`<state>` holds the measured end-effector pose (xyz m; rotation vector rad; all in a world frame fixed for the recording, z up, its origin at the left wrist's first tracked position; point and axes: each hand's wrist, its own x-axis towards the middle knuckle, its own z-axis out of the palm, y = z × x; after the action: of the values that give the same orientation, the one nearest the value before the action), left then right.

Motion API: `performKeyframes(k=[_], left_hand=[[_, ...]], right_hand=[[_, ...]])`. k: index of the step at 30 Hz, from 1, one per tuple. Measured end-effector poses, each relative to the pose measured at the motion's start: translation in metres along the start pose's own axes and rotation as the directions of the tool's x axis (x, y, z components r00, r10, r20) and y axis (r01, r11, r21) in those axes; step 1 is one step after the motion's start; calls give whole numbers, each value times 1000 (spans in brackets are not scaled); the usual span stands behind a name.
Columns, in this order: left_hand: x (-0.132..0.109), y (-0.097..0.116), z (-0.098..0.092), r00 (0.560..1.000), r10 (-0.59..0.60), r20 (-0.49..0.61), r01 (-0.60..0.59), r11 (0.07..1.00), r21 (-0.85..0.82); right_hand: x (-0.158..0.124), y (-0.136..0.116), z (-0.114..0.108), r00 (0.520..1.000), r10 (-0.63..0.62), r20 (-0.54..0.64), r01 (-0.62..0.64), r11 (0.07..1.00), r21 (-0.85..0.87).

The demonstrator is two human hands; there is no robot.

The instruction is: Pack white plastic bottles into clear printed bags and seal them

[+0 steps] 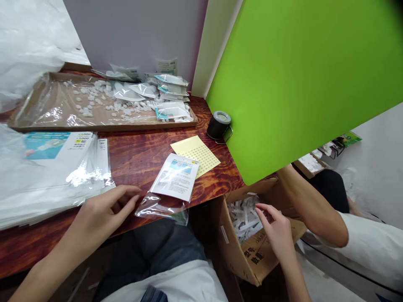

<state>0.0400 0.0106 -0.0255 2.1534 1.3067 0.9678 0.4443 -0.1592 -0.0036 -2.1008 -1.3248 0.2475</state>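
Observation:
My left hand (105,212) rests at the table's front edge, fingers loosely bent, with a gap between thumb and fingers and nothing visible in them. Its fingertips are close beside a clear plastic packet (176,178) holding a white and blue printed card; the packet's empty end hangs over the edge. My right hand (277,226) is above an open cardboard box (222,239) of white strips (242,218). Thumb and forefinger are pinched together; anything between them is too small to make out. Beneath the packet lies a yellow sheet of small round stickers (206,161).
Stacked printed bags (72,172) cover the table's left. Behind, a shallow cardboard tray (103,128) holds small white pieces and filled packets. A black cup-shaped object (217,126) stands by the green partition (283,84). A co-worker's arm (311,205) reaches behind that partition at right.

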Motion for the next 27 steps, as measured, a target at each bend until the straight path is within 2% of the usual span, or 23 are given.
performKeyframes(k=[2,4,6,9,12,15,18,19,21,22,24,27], left_hand=[[3,-3,1,978,208,-12,-203,964,169],[9,-2,2,917,398,35,-392,880,269],[15,5,2,852,518,81,-517,804,294],[23,19,4,802,587,110,-593,760,264],[23,31,3,818,572,62,-574,801,171],[20,43,-3,845,529,-82,-530,848,6],[16,58,-9,872,413,-262,-467,863,-192],[15,63,-10,883,329,-335,-424,866,-264],[13,71,-10,897,80,-434,-289,850,-441],[13,74,-10,900,-67,-430,-197,819,-539],[11,75,-8,882,-326,-341,-5,717,-697],[9,72,-4,796,-552,-249,166,594,-787]], right_hand=[[-6,-21,4,998,-47,-42,49,998,29],[-14,-47,14,988,-127,-88,135,986,99],[-23,-74,32,976,-187,-107,207,955,213],[-30,-105,70,977,-199,-82,215,878,427],[-23,-123,105,952,-276,-131,305,845,439],[-10,-138,120,901,-387,-194,433,796,422],[-1,-159,121,903,-372,-217,422,662,620],[0,-167,120,921,-326,-214,379,617,690],[1,-182,120,970,-190,-149,231,557,797],[2,-189,120,989,-122,-88,141,533,835],[3,-199,124,998,-23,53,-36,468,883],[5,-205,131,982,35,186,-186,365,912]])
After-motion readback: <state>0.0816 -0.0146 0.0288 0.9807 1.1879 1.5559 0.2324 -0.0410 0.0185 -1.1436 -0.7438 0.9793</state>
